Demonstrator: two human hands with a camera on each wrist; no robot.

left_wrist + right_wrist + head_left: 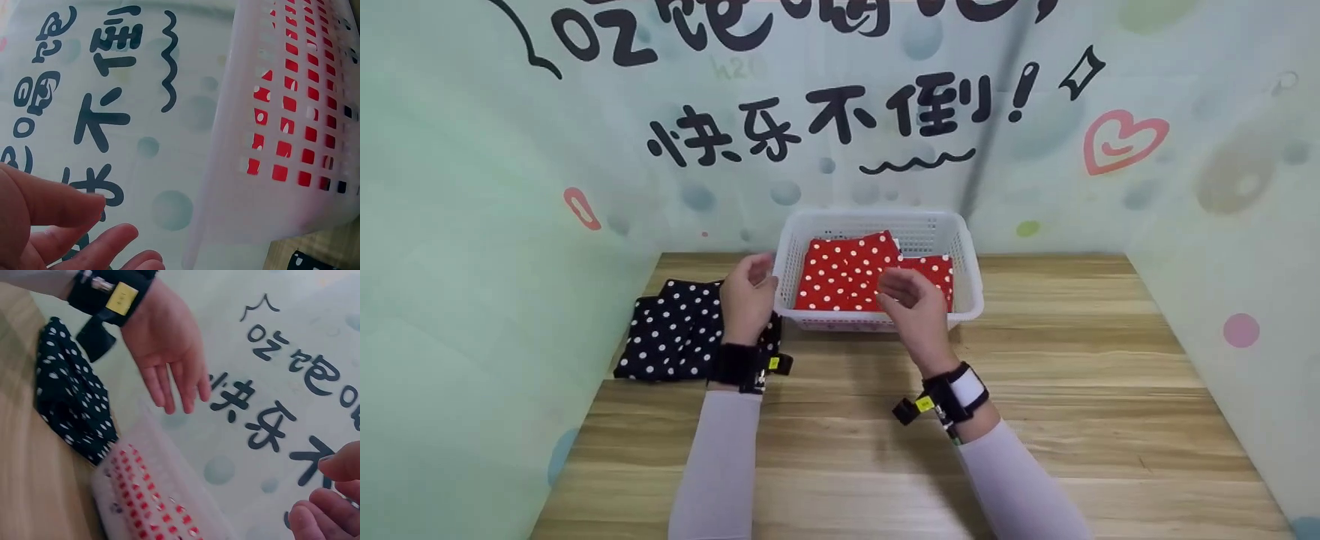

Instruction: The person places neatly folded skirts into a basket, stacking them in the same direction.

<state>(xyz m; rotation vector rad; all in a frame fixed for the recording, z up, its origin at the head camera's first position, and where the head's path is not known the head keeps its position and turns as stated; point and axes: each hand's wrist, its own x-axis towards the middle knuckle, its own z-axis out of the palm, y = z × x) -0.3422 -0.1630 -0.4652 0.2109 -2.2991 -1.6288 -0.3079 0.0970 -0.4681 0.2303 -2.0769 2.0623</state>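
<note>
Right up at the white basket now with both hands! Holds the left hand just beside the left rim, blocking the head camera's sight of part of the black cloth; bends those fingers loosely, leaves a gap between thumb and fingertips, grips nothing. Over to the right hand: poses it at the front rim, squarely before the red fabric as seen from the head, curves the fingers softly with the thumb a little apart, and grips nothing here either. Hard to tell from these angles whether touching the basket or the fabric with either one. And look inside the basket: a larger red cloth, folded flat, white dots all over, filling the left and middle; beside it a second red cloth on the right, same dots, partly hidden behind the right hand. Red again through the side holes, row after row, in both wrist views! Out to the left, on the wooden table, the black cloth with its white dots, folded in layers near the basket. Black bands around both wrists, bright with yellow tags; below them, pale sleeves. Behind everything, a pale wall with bold dark lettering and bluish printed bubbles.
</note>
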